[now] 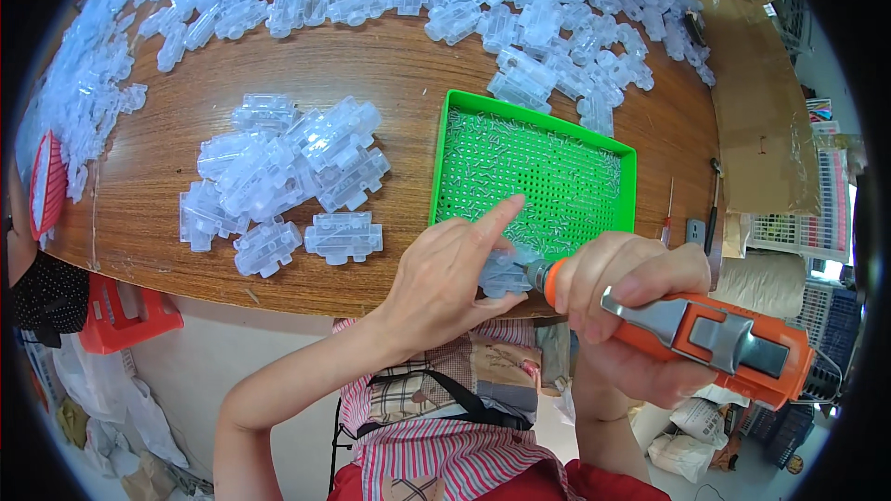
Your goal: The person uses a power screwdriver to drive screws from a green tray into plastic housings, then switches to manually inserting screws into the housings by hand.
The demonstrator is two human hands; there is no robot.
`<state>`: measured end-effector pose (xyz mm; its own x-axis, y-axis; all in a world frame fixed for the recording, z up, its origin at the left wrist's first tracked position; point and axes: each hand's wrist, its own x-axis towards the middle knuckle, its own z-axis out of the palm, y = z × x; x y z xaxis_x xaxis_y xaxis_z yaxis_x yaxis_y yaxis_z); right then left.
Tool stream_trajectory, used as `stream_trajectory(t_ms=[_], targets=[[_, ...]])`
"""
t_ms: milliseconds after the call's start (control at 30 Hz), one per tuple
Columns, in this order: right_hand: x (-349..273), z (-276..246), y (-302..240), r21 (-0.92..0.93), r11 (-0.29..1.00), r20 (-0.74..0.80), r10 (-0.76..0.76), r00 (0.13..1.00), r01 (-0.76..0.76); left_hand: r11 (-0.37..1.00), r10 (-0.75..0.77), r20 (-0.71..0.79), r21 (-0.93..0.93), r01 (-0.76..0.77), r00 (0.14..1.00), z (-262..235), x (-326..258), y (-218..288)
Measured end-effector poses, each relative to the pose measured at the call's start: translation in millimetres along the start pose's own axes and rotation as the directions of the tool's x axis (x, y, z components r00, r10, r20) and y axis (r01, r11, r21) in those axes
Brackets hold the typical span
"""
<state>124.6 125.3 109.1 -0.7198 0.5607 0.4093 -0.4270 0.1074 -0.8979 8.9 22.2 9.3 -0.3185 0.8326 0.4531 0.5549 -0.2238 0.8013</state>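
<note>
Saw left hand (pixel 445 274) pinching clear plastic part (pixel 504 274) at table edge, just below green screw tray (pixel 442 167). Right hand (pixel 631 301) clenched around orange electric screwdriver (pixel 715 334), bit touching part. Judged screw-driving step underway; next move needs steady, square bit.

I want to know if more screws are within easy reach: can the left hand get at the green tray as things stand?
Probably yes. The left hand holds a clear plastic part right at the near edge of the green tray, its index finger already pointing over the rim. Nothing lies between them.
</note>
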Motion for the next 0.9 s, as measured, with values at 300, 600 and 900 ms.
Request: stream_trajectory(t_ms=[300, 600, 900], targets=[[1.7, 9.9, 13.3, -0.103, 0.984, 0.107, -0.133, 0.985, 0.144, 1.000, 0.011, 0.007, 0.024, -0.011, 1.000, -4.3, -3.1, -2.7], [13.6, 3.1, -8.5, 0.138, 0.977, -0.092, -0.152, 0.984, 0.164, 0.988, 0.076, -0.030, 0.140, -0.071, 0.997, -22.6, -0.3, 11.9], [14.7, -32.8, -2.9, 0.004, 0.986, -0.303, -0.159, 0.940, 0.168, 0.685, -0.299, -0.170, 0.647, 0.336, 0.939, -149.6, 30.3, -12.3]])
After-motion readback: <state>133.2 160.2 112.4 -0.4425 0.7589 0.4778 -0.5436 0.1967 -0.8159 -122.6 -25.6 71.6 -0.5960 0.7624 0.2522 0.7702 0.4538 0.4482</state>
